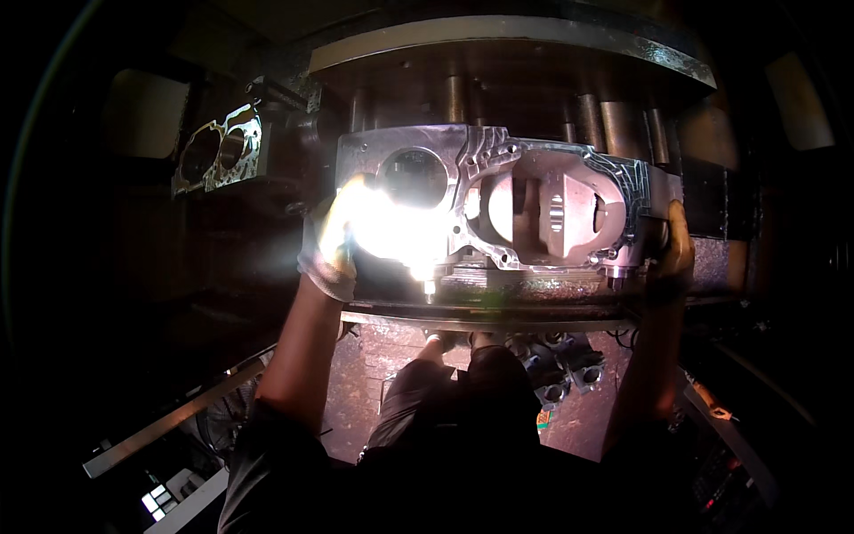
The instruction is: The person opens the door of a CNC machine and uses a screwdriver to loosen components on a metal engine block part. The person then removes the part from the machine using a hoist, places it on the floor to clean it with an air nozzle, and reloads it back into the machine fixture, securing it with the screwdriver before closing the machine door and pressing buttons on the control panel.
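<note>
A large grey metal housing casting (543, 209) lies in front of me, with a round bore in its left part and a wide oval cavity in its right part. My left hand (336, 233), in a pale glove, is closed on the casting's left end; strong glare washes out part of its fingers. At the opposite end, my right hand (679, 245) grips the casting's side, its fingers in shadow and also gloved. Below the casting runs a ridged metal bed (525, 287).
Above the casting hangs a thick metal plate (507, 34), with several vertical posts (456, 100) beneath it. Another bored casting (238, 147) stands at the far left. A metal edge (480, 322) crosses before my legs. Several metal parts (569, 372) lie on the floor.
</note>
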